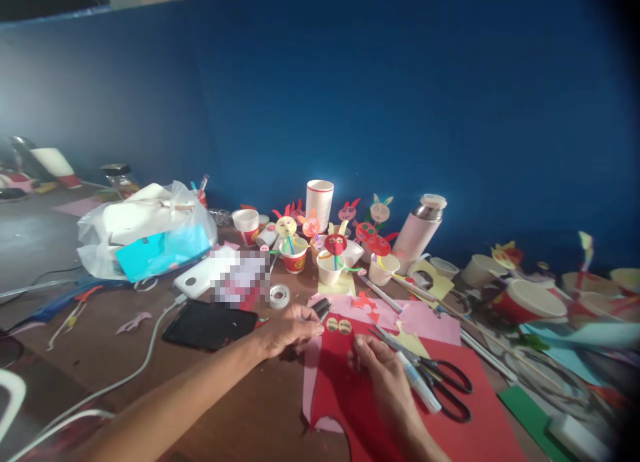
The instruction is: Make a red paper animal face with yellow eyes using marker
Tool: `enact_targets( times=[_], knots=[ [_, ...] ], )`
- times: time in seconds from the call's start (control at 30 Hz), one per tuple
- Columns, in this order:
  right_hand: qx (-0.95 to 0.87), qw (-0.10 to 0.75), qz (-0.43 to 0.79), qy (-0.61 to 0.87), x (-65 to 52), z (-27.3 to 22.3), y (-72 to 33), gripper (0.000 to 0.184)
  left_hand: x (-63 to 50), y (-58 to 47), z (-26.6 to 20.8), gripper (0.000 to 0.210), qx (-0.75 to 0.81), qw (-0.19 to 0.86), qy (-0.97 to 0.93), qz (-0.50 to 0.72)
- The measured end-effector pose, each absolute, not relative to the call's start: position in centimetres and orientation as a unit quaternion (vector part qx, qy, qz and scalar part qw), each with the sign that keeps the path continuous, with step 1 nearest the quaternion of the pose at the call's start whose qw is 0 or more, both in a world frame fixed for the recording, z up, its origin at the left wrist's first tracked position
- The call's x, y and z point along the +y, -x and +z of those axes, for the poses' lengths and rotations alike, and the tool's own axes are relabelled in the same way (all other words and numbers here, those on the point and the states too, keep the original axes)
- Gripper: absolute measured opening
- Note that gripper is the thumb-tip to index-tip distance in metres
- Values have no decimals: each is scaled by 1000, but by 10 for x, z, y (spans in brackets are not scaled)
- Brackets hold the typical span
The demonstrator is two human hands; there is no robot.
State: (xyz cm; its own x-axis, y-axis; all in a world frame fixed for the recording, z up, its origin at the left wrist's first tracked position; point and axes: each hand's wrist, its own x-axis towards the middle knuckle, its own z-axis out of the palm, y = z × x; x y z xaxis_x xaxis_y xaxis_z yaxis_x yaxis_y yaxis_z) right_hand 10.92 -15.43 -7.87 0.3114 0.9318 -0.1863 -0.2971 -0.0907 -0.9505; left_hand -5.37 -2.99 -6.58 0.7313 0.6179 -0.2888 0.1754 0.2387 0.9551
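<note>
My left hand (295, 330) is over the left edge of the red paper sheet (450, 389), its thumb and fingertips pinched together. What they grip, if anything, is too small to tell. Just right of those fingertips, two small yellowish ovals with dark marks (339, 326) show against red paper. A small dark object (321, 307) is right behind the left fingers. Above the red sheet my right hand (383, 369) has its fingers curled toward the thumb, and any thing between them is hidden. Black-handled scissors (440, 375) and a white-and-blue marker (419, 382) lie beside the right hand.
Paper cups with paper animal faces (331, 265) stand behind, near a pink thermos (417, 232). Pink paper (430, 322) lies beyond the scissors. Leftward are a tape roll (279, 296), a black phone-like slab (210, 325), a white cable (145, 362) and a plastic bag (100, 242).
</note>
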Motion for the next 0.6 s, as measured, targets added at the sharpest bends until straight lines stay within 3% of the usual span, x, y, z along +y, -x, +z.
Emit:
enact_targets(
  times=[0.37,0.6],
  knots=[
    [-274,690,354,569,-166,-67,-146,32,-62,42,-49,13,377,498,-775,96],
    [-381,603,341,612,-168,-63,-149,36,-79,35,-66,18,433,337,-832,77]
  ],
)
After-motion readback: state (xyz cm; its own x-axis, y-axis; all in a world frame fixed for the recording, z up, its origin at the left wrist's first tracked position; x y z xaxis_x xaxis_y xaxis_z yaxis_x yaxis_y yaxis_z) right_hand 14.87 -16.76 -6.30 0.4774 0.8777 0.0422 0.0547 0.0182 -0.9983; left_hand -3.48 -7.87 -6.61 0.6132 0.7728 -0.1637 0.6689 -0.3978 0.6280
